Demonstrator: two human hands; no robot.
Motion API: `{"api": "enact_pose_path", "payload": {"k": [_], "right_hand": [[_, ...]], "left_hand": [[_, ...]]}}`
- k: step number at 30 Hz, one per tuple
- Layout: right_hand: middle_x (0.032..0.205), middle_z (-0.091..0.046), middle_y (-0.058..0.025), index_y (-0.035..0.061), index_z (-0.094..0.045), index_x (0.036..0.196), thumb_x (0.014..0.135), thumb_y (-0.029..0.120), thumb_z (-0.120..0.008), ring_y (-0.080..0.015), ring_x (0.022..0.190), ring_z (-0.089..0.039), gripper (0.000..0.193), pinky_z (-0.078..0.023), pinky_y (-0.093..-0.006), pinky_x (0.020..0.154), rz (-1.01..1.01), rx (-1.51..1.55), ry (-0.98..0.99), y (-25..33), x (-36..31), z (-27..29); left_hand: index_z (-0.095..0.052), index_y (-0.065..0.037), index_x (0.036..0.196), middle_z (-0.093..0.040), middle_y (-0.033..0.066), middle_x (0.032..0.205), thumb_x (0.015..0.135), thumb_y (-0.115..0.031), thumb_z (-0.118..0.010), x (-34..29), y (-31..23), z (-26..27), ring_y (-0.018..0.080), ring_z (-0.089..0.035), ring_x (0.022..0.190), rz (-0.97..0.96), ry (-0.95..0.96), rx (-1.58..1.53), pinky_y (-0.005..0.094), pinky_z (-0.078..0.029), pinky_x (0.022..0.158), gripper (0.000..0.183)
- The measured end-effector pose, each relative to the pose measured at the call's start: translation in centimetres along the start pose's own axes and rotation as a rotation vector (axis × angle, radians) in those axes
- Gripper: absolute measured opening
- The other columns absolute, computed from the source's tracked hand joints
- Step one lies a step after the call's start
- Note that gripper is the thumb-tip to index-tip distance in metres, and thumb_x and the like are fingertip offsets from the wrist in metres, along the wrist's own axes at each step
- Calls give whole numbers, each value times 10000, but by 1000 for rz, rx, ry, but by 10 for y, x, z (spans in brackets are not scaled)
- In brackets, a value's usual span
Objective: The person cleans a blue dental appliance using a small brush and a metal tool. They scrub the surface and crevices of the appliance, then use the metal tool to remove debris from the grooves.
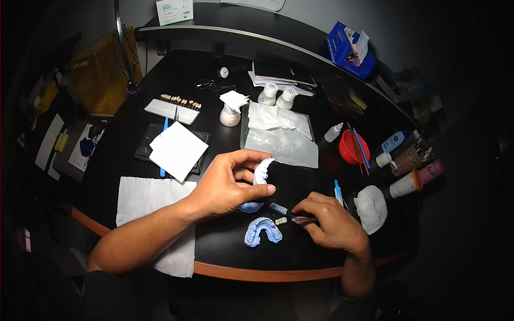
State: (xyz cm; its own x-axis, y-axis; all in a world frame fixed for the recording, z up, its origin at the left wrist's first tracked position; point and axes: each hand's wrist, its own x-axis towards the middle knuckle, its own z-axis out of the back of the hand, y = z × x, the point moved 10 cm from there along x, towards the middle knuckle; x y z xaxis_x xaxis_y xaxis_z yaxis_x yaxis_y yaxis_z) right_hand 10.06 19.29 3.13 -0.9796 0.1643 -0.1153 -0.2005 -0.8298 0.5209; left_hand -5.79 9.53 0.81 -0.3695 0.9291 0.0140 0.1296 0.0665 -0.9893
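My left hand (227, 182) is raised over the desk, pinching a white dental arch piece with tooth shapes (261, 172) between thumb and fingers. To the lower right, my right hand (329, 222) is closed around a slim dark tool (302, 219), blurred and partly covered by the fingers, so its kind is unclear. Close to the tool's tip lie a small cream tooth-shaped piece (281, 220) and a pale blue ridged block (278, 208). A blue horseshoe-shaped dental model (263, 232) rests nearer me. Another blue piece (250, 207) shows partly beneath my left hand.
White tissue (136, 198) lies under my left forearm; paper sheets (179, 151) and a tooth shade guide (172, 111) sit beyond. Farther back stand white jars (230, 116). At right are a red bowl (353, 148), crumpled tissue (370, 208) and cups (405, 184).
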Motion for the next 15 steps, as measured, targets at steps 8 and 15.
{"api": "enact_pose_path", "payload": {"k": [8,15], "right_hand": [[917,-709,-172,-16,-718,995,906,83,-751,-365,883,-723,137,-560,-450,794,15,-39,9,-4,-1,1],[825,-688,-174,-52,-650,939,890,11,-657,-288,770,-716,80,-551,-399,718,-8,164,-112,6,-4,31]], "left_hand": [[-588,48,1456,-699,106,1184,923,23,-816,-1,-6,-1,115,-701,997,-66,-12,75,269,-651,918,580],[-742,-35,1320,-660,109,1072,835,79,-816,-15,-36,-8,152,-704,931,-476,-141,551,284,-694,804,505]]}}
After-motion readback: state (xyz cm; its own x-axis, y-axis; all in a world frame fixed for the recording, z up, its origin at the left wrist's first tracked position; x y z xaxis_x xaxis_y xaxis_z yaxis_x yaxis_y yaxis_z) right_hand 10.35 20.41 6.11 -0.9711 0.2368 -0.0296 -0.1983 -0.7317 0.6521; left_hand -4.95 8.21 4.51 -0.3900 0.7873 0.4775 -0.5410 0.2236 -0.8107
